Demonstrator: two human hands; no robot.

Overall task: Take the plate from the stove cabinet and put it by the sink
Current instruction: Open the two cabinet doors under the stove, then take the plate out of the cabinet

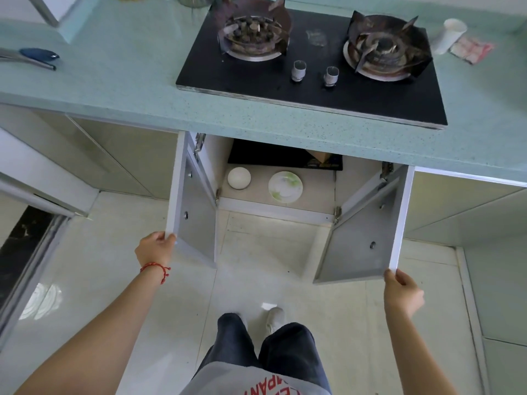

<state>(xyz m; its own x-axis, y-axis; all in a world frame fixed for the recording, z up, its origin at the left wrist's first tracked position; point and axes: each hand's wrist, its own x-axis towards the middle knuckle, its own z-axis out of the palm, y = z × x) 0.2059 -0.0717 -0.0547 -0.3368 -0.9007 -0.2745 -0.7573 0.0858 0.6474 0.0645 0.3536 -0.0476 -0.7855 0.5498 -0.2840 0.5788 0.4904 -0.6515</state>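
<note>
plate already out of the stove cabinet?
No, the plate lies on the cabinet floor beside a white bowl, while the left hand and right hand hold the open doors' edges.

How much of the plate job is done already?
Only the opening part. Both cabinet doors under the stove stand open, with the left hand on the left door's edge and the right hand on the right door's corner. The plate with green marks is untouched on the cabinet floor beside a white bowl. Left: pick it up and carry it to the sink, which isn't in view.
</note>
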